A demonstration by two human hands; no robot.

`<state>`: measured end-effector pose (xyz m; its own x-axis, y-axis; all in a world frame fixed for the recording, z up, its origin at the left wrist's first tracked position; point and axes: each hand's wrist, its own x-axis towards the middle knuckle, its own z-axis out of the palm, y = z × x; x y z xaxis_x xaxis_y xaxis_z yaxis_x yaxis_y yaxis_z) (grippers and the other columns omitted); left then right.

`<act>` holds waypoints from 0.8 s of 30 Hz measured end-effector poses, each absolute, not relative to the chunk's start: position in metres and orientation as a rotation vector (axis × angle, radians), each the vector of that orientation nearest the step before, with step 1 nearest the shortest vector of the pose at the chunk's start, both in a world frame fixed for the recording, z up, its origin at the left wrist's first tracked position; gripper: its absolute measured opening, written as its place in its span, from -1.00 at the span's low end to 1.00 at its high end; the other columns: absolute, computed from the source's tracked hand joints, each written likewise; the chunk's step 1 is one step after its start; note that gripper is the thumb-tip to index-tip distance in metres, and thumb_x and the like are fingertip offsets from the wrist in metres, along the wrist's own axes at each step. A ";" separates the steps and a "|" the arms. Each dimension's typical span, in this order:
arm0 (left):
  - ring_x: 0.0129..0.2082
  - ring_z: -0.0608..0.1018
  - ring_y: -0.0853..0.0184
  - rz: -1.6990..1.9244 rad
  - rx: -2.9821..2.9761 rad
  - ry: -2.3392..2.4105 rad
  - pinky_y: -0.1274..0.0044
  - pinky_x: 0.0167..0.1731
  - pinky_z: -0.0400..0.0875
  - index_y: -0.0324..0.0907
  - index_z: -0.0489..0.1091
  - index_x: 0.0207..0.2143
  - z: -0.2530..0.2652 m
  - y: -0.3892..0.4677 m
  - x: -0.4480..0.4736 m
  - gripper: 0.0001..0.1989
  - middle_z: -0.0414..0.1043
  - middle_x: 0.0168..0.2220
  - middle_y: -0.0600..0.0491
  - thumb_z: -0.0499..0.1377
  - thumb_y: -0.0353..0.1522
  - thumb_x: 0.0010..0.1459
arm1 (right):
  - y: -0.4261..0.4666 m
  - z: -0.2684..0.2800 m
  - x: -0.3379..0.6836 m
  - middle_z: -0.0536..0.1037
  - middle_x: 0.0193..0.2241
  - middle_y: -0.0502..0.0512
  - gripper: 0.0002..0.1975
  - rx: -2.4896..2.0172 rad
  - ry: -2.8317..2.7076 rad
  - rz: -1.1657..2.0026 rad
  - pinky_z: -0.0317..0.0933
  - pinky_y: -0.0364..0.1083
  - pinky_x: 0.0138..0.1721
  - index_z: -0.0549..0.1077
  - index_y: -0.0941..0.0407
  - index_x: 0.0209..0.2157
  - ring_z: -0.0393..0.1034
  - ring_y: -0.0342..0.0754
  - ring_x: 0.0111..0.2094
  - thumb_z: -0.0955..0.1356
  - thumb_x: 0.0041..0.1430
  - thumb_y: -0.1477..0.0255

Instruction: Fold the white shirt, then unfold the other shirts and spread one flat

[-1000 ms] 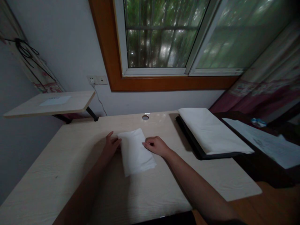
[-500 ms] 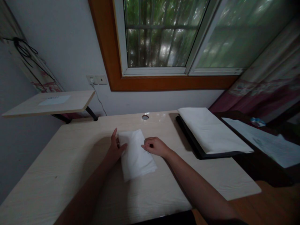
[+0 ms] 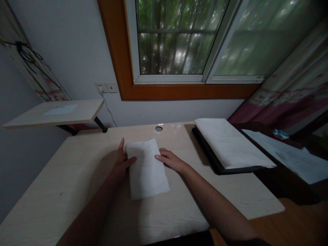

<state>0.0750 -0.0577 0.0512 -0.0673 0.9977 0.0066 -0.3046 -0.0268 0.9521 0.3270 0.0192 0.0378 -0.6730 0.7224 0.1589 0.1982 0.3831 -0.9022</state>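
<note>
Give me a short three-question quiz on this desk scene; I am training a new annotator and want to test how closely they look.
1. True or false: both hands touch the folded white cloth.
2. Which lies on the black tray at the right? A) a book B) a larger folded white cloth C) a plate
3. Fill in: the round cable hole in the wooden desk lies between the cloth and the ____.

Key:
1. True: the left hand rests at its left edge, the right hand at its right edge.
2. B
3. wall, under the window
</note>
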 end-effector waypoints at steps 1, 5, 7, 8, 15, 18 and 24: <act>-0.09 0.60 0.15 1.395 0.952 1.010 0.33 -0.16 0.57 0.23 -0.39 0.42 0.052 -0.058 0.075 0.11 0.40 0.18 -0.02 0.34 -0.27 0.08 | 0.017 0.039 0.326 0.57 -0.18 0.12 -0.60 -0.747 -2.003 1.446 0.22 0.04 0.03 0.53 0.14 -0.19 0.41 0.08 -0.05 0.34 0.28 0.07; -0.03 0.59 0.13 1.389 0.969 1.019 0.32 -0.13 0.57 0.24 -0.35 0.42 0.053 -0.058 0.075 0.08 0.36 0.22 -0.01 0.34 -0.25 0.09 | 0.007 0.036 0.318 0.52 0.03 0.11 -0.38 -0.633 -1.522 1.873 0.30 0.01 0.04 0.37 0.04 0.10 0.43 0.06 0.02 0.54 0.03 0.22; -0.02 0.58 0.11 1.387 0.990 1.043 0.31 -0.13 0.57 0.23 -0.36 0.42 0.053 -0.057 0.074 0.07 0.35 0.24 -0.02 0.33 -0.22 0.10 | 0.004 0.033 0.313 0.52 0.06 0.12 -0.34 -0.643 -1.352 1.982 0.34 -0.01 0.01 0.35 0.03 0.10 0.46 0.04 0.00 0.57 -0.03 0.28; -0.01 0.58 0.11 1.389 0.998 1.052 0.30 -0.12 0.57 0.23 -0.36 0.42 0.053 -0.057 0.074 0.07 0.34 0.24 -0.02 0.33 -0.21 0.10 | 0.004 0.033 0.311 0.53 0.05 0.13 -0.35 -0.655 -1.290 2.027 0.36 -0.02 -0.01 0.36 0.04 0.09 0.48 0.03 -0.02 0.57 -0.03 0.29; -0.02 0.58 0.12 1.408 0.978 1.018 0.32 -0.12 0.56 0.21 -0.31 0.42 0.055 -0.058 0.072 0.07 0.34 0.24 -0.02 0.34 -0.25 0.07 | 0.005 0.037 0.315 0.61 -0.07 0.21 -0.56 -0.639 -1.203 2.269 0.34 -0.05 0.06 0.51 0.20 -0.05 0.55 -0.03 -0.12 0.52 0.08 0.27; -0.01 0.57 0.12 1.404 0.971 1.003 0.33 -0.12 0.56 0.22 -0.28 0.42 0.055 -0.058 0.071 0.07 0.35 0.24 -0.01 0.35 -0.27 0.06 | 0.006 0.035 0.317 0.63 -0.11 0.22 -0.59 -0.674 -1.227 2.294 0.35 -0.05 0.06 0.53 0.22 -0.09 0.56 -0.03 -0.13 0.51 0.10 0.26; -0.05 0.58 0.14 1.382 0.969 0.989 0.33 -0.13 0.56 0.24 -0.24 0.41 0.052 -0.056 0.073 0.05 0.36 0.22 0.01 0.35 -0.27 0.05 | 0.004 0.032 0.315 0.60 -0.03 0.18 -0.48 -0.651 -1.202 2.215 0.38 -0.03 0.02 0.46 0.13 0.01 0.55 -0.01 -0.10 0.56 0.00 0.35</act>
<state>0.0726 -0.0559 0.0519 -0.0383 0.9992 0.0126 -0.3103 -0.0239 0.9504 0.3149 0.0043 0.0323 -0.7419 0.6514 -0.1589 -0.2218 -0.4622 -0.8586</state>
